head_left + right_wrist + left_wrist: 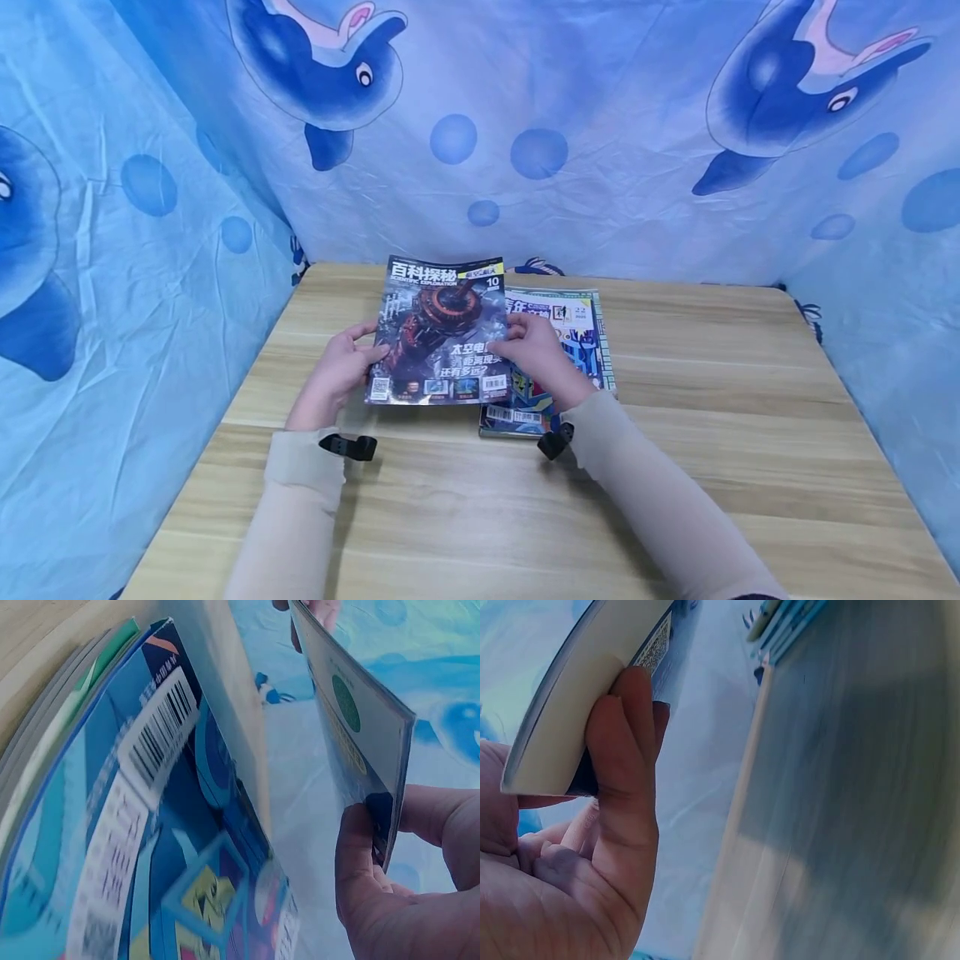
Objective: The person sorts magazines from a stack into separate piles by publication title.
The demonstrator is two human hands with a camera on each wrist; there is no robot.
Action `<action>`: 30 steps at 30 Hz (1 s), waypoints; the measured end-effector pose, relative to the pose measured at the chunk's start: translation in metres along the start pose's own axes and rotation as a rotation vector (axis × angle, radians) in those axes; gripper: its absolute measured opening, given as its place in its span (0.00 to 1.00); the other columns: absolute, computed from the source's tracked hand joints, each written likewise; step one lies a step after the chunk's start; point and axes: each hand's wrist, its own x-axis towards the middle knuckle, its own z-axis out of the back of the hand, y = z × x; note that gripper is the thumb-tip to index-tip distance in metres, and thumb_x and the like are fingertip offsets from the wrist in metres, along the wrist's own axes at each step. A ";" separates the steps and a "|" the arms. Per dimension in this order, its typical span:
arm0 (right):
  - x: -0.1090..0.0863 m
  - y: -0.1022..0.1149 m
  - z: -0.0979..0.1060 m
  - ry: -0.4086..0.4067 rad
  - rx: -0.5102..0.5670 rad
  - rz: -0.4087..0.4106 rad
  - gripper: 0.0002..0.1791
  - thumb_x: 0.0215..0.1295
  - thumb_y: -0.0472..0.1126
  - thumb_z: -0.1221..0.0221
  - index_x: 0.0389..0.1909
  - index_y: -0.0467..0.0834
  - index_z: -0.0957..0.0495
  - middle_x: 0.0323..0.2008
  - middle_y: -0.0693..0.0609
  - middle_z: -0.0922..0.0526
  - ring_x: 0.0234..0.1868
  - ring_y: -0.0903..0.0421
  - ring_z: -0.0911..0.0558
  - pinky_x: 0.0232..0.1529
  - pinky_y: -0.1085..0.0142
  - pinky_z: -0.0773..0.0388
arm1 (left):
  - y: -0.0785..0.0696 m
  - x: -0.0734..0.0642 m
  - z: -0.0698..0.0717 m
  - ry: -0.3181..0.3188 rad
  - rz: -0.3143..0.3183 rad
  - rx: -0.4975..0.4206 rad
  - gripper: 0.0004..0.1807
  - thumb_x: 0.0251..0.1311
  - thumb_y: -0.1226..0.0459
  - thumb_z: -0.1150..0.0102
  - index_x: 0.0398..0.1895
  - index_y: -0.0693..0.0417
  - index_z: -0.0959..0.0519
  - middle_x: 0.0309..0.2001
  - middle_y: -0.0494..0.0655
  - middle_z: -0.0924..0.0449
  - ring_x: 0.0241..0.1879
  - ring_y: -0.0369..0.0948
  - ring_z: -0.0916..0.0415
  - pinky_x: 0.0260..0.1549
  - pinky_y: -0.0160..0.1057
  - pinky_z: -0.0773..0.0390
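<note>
Presently: 1 dark mag. [438,333], L hand [337,371] & R hand [543,354] pinching opp. edges; could drop onto pile [180,825] if grip slackens.

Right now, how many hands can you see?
2. The left hand holds the left side of the magazine; the right hand holds its right side. Some fingers are partly hidden behind it, but no other hands show.

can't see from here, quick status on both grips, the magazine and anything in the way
Left grip and right grip pinching magazine at opposite sides. Magazine raised off table. Magazine stack near right grip, nothing visibly blocking.
</note>
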 end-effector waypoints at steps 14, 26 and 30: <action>0.020 0.012 -0.044 0.002 -0.089 0.025 0.37 0.61 0.43 0.27 0.69 0.37 0.29 0.47 0.49 0.19 0.48 0.52 0.21 0.49 0.56 0.19 | -0.001 0.002 0.036 -0.092 0.064 0.060 0.35 0.74 0.70 0.48 0.80 0.59 0.47 0.42 0.55 0.17 0.33 0.41 0.15 0.35 0.43 0.14; 0.041 0.023 -0.075 -0.014 -0.204 0.098 0.30 0.60 0.39 0.26 0.61 0.34 0.24 0.39 0.48 0.19 0.40 0.53 0.20 0.40 0.62 0.19 | 0.001 0.014 0.053 -0.198 0.053 0.179 0.30 0.76 0.67 0.49 0.78 0.59 0.41 0.46 0.58 0.19 0.32 0.40 0.17 0.33 0.40 0.15; 0.050 0.025 -0.078 -0.031 -0.202 0.061 0.32 0.60 0.39 0.27 0.63 0.33 0.26 0.40 0.48 0.19 0.42 0.53 0.19 0.43 0.62 0.18 | 0.001 0.025 0.052 -0.235 0.059 0.205 0.30 0.76 0.66 0.49 0.78 0.56 0.40 0.54 0.61 0.24 0.37 0.42 0.19 0.36 0.41 0.16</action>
